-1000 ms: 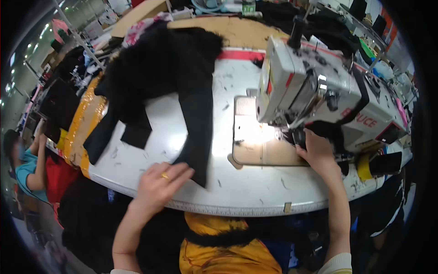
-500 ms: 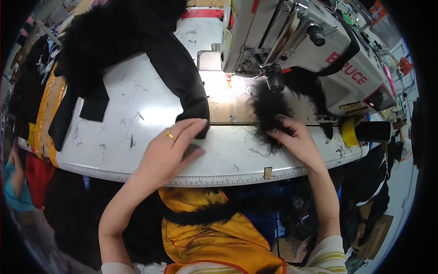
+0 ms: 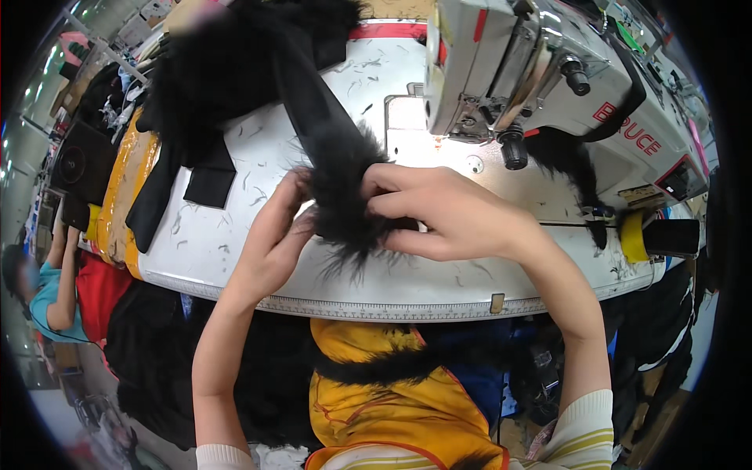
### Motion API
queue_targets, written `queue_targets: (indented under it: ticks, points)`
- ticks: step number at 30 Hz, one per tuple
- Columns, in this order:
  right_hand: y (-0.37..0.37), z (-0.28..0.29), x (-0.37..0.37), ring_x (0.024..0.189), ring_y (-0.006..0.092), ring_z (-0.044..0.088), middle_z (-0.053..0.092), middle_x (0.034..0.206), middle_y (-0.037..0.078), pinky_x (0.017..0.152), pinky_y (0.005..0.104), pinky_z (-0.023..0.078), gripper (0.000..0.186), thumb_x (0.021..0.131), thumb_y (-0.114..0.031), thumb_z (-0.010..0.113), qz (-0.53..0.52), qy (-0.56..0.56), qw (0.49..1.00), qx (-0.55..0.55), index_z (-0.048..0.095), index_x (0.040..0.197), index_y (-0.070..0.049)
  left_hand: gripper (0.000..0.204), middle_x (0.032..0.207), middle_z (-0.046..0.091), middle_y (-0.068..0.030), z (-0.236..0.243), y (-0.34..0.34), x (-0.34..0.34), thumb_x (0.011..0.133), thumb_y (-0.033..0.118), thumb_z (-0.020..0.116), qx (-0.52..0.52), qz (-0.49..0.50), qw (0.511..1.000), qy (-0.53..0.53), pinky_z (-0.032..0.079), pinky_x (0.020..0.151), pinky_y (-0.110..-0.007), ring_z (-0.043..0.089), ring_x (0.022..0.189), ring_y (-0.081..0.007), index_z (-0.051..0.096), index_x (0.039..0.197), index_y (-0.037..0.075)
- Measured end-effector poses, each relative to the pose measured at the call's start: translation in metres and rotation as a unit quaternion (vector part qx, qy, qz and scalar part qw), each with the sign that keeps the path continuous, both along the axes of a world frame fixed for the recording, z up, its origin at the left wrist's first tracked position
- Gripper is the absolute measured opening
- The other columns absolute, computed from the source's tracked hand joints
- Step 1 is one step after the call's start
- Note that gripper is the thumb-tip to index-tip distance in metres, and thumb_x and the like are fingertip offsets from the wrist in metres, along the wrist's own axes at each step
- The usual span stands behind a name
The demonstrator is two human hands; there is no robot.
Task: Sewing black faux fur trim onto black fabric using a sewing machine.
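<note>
My left hand [image 3: 276,239] has its fingers curled on the end of a long black fabric strip [image 3: 309,102], where a piece of black fur trim [image 3: 341,196] lies over it. From the right, my right hand [image 3: 439,211] grips the fur with bent fingers, partly hiding it. The strip runs back to a heap of black furry fabric [image 3: 204,70]. Both hands are over the white table [image 3: 254,160], in front and to the left of a white sewing machine [image 3: 454,70], whose light shines on the needle area.
A yellow-taped board [image 3: 117,196] edges the table's left. A person in a blue top [image 3: 55,301] works beyond it. More black fur [image 3: 580,172] hangs beside the machine; a black cylinder with a yellow band [image 3: 666,239] sits at right. An orange cloth [image 3: 368,407] lies below me.
My right hand has brought the fur piece leftward from the machine onto the strip's end. My left hand has moved from lying beside that end to gripping there.
</note>
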State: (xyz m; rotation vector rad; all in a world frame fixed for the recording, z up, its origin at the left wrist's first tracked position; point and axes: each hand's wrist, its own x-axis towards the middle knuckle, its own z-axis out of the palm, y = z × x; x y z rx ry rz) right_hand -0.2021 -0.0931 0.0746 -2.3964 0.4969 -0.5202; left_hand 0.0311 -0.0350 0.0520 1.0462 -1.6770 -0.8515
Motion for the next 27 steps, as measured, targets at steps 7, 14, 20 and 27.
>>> queue_targets:
  ticks: [7,14,20,27]
  points:
    - [0.015,0.016,-0.019,0.084,0.0292,0.057,0.052,0.105,0.015,0.074,0.0377,0.048,0.025,0.074,-0.015,0.070,0.029,-0.076,0.992,0.094,0.064,0.092,0.001,0.029,0.091,0.066,-0.0113,0.021,-0.014,-0.003,0.083,0.003,0.067,-0.028,-0.104,0.990,-0.089,0.052,0.080,-0.033,0.066,0.092,-0.0236,0.057,0.111,0.003]
    - [0.012,0.022,-0.017,0.085,0.0371,0.059,0.058,0.094,0.016,0.072,0.0424,0.047,0.028,0.073,-0.018,0.070,0.078,0.109,0.987,0.085,0.065,0.094,-0.001,0.032,0.090,0.064,-0.0100,0.028,-0.005,-0.003,0.066,-0.004,0.073,-0.096,-0.162,0.964,-0.185,0.050,0.078,-0.035,0.062,0.087,-0.0324,0.060,0.095,0.003]
    - [0.027,0.028,-0.005,0.074,0.0252,0.060,0.054,0.083,0.008,0.062,0.0362,0.049,0.017,0.075,-0.014,0.064,-0.023,0.216,0.947,-0.238,0.062,0.089,-0.005,0.039,0.104,0.064,-0.0106,0.026,-0.001,0.000,0.069,-0.005,0.073,-0.133,-0.001,0.980,-0.146,0.050,0.081,-0.035,0.062,0.097,-0.0306,0.060,0.105,0.005]
    - [0.039,0.022,0.009,0.072,0.0164,0.059,0.054,0.080,0.001,0.057,0.0299,0.047,0.011,0.072,-0.014,0.061,-0.027,0.163,0.929,-0.331,0.058,0.082,-0.011,0.044,0.111,0.063,-0.0112,0.020,0.013,-0.019,0.077,0.017,0.075,-0.072,-0.100,0.982,-0.144,0.051,0.081,-0.033,0.063,0.099,-0.0284,0.060,0.116,0.005]
